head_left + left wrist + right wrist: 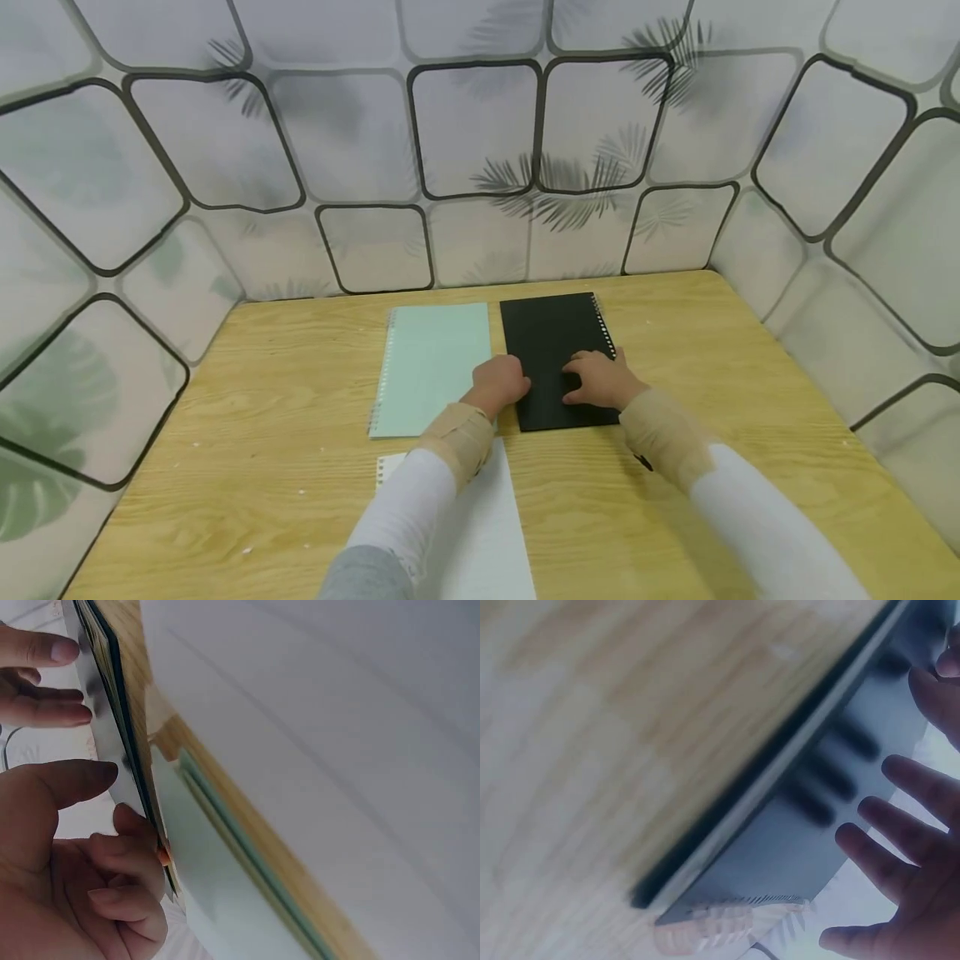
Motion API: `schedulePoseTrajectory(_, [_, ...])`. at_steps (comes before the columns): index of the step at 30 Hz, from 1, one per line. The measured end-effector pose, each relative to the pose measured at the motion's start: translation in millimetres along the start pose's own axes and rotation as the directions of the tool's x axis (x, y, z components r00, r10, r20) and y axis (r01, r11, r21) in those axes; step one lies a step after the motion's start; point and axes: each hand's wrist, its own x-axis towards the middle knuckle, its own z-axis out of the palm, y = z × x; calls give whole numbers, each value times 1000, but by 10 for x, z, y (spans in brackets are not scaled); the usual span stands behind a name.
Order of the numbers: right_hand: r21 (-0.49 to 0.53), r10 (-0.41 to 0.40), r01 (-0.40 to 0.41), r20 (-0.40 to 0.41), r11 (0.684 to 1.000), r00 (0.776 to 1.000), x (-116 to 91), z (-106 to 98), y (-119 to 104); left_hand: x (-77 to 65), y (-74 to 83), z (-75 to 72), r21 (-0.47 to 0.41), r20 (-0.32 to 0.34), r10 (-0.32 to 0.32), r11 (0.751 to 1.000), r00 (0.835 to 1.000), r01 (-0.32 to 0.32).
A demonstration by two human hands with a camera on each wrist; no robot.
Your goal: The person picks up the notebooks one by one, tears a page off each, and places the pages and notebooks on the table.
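A black spiral notebook (543,337) lies on the table, its ring binding along the right side. My left hand (500,382) is at its left edge, with curled fingers and the thumb (90,780) reaching over the cover in the left wrist view. Whether those fingers grip the notebook I cannot tell. My right hand (600,379) is over the right half of the cover; in the right wrist view its fingers (907,832) are spread above the cover, with shadows beneath them. A mint green spiral notebook (435,358) lies to the left, its binding on the left.
A white sheet (487,533) with punched holes lies in front of the green notebook, partly beneath my left forearm. The wooden table (285,400) is bordered by patterned fabric walls (480,125) at the back and both sides.
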Motion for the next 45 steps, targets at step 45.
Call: schedulePoseTrajectory(45, [-199,-342,331,-21,922,940,-151,95,-334,52,-269,-121,-212,225,262,953,939,-215])
